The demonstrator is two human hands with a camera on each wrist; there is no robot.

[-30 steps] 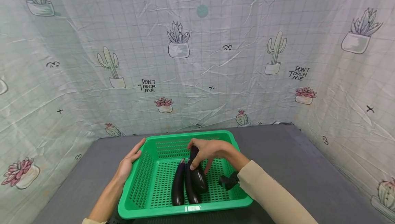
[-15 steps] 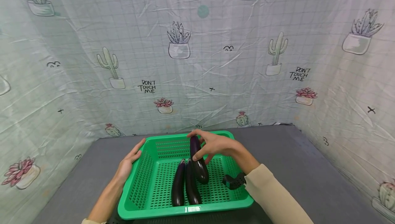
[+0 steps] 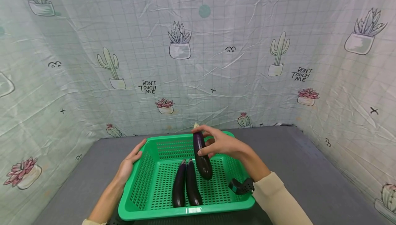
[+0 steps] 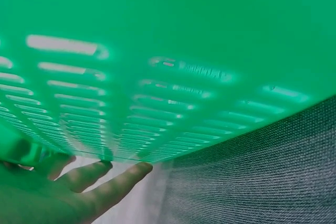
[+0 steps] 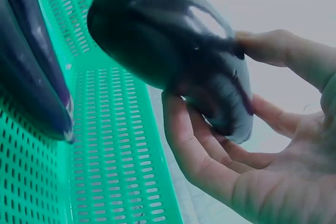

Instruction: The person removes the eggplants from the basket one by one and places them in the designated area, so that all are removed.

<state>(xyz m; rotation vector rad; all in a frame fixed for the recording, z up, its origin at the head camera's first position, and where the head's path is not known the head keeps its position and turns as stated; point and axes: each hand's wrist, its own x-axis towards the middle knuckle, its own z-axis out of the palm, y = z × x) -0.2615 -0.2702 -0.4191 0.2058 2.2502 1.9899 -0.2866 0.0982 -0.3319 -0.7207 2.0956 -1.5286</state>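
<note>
A green slotted plastic basket [image 3: 185,212] stands on the grey tabletop. My left hand [image 3: 125,168] rests against its left side, fingers extended; the left wrist view shows these fingers [image 4: 115,187] stretched along the outer wall. With thumb and fingers curled round its upper part, my right hand [image 3: 222,145] holds a glossy dark purple eggplant [image 3: 204,167] tilted above the basket floor. Its rounded lower end [image 5: 136,30] faces the right wrist camera. Two slimmer eggplants, a left one [image 3: 178,187] and a right one [image 3: 193,186], lie side by side in the basket.
Grey tabletop [image 3: 278,170] extends to both sides of the basket. A wrinkled cloth [image 3: 213,70] printed with potted cacti hangs behind and at the sides. A black device [image 3: 241,185] is worn at the right wrist, over the basket's right side.
My right hand has lifted the eggplant away from the other two, up and slightly right. The lying pair is now fully exposed. My left hand and the basket have stayed put.
</note>
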